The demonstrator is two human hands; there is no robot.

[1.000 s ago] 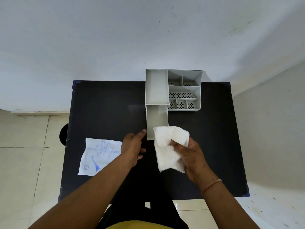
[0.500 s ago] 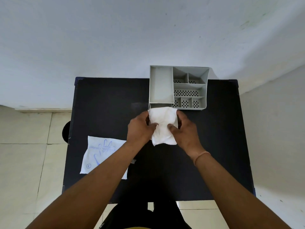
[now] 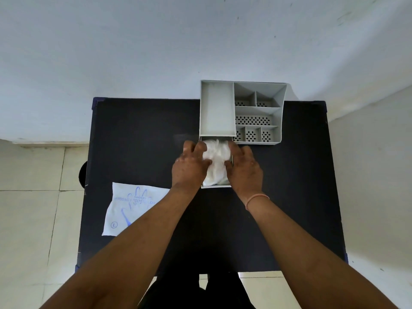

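Note:
A crumpled white bundle of thin material lies in the pulled-out grey drawer of a grey desk organizer. My left hand holds the bundle's left side with thumb and fingers. On its right side, my right hand does the same, index finger along the drawer's right wall. The bundle is squeezed between both hands and sits low inside the drawer. My hands hide the drawer's side walls.
The organizer stands at the back edge of a black table, against a white wall, with perforated compartments on its right. A flat white glove packet with blue print lies at the left front. A dark round object pokes out beside the table's left edge.
My right hand carried the white bundle from the table's middle forward to the drawer. My left hand joined it, and both have lowered the bundle into the drawer.

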